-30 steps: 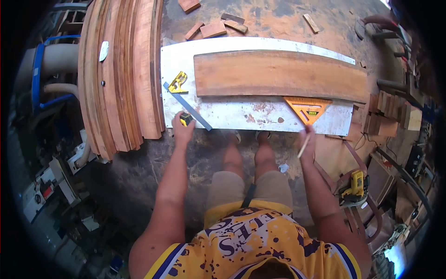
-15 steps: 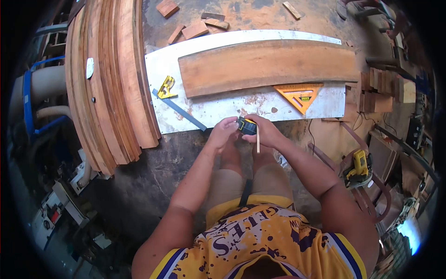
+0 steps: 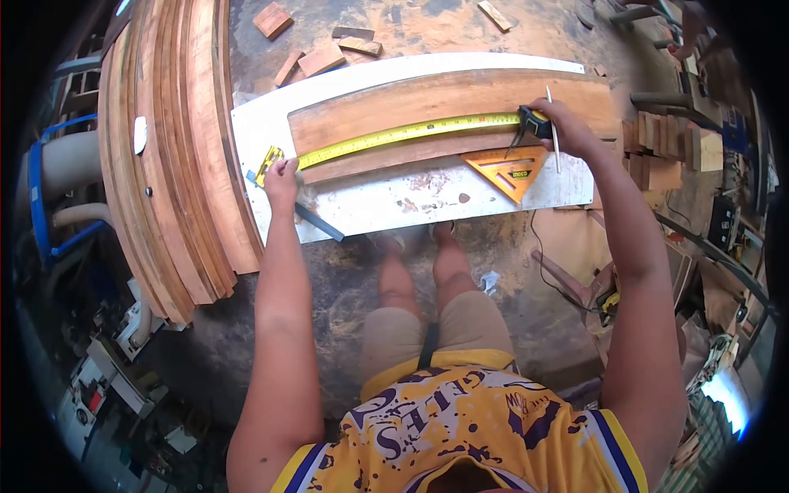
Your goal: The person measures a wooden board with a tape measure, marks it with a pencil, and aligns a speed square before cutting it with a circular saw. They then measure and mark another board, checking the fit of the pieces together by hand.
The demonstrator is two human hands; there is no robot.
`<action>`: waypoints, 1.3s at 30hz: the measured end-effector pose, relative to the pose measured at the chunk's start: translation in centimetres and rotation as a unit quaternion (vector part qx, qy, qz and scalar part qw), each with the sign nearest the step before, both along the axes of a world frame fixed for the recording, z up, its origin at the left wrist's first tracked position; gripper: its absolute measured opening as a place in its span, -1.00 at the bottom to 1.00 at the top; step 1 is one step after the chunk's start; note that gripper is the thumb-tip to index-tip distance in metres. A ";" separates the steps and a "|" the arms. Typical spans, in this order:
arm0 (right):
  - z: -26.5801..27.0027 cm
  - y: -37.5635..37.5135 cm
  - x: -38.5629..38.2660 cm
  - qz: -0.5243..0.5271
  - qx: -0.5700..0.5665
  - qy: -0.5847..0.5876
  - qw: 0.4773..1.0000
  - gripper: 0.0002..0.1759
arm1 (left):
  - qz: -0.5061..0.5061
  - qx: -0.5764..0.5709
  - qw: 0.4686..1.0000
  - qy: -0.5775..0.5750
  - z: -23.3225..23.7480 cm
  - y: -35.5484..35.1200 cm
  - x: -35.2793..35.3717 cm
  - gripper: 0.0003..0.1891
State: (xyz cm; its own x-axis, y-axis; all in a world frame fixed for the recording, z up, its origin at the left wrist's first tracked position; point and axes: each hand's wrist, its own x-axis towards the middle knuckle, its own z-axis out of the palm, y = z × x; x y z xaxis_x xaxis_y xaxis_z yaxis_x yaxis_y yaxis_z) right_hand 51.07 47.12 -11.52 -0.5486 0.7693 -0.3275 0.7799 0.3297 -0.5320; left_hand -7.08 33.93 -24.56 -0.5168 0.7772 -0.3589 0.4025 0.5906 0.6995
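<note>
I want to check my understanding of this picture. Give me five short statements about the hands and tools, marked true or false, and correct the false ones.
1. The right hand holds the tape measure case. True.
2. The yellow tape blade is fully wound in. False: it stretches along the wooden board.
3. The orange triangular square lies on the board's near side, closer to the person. True.
4. The left hand rests on the orange triangular square. False: it is at the blade's free end.
5. Loose wood blocks lie beyond the white sheet. True.
</note>
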 end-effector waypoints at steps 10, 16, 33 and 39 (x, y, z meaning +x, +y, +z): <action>-1.4 0.3 0.7 0.015 0.020 0.020 0.999 -0.28 | 0.064 0.082 0.994 0.018 -0.1 -1.4 3.3 -0.70; -1.4 0.0 1.4 0.002 0.023 0.021 1.000 -0.28 | 0.155 0.053 0.984 -0.066 1.1 -1.4 4.9 -0.68; -1.4 -1.2 1.8 -0.016 0.047 0.024 0.998 -0.25 | 0.049 0.041 0.995 0.072 2.0 -0.7 5.6 -0.75; 1.7 -8.1 -1.7 -0.012 -0.135 0.008 0.991 -0.26 | 0.180 0.047 0.980 -0.069 4.3 -4.4 0.4 -0.75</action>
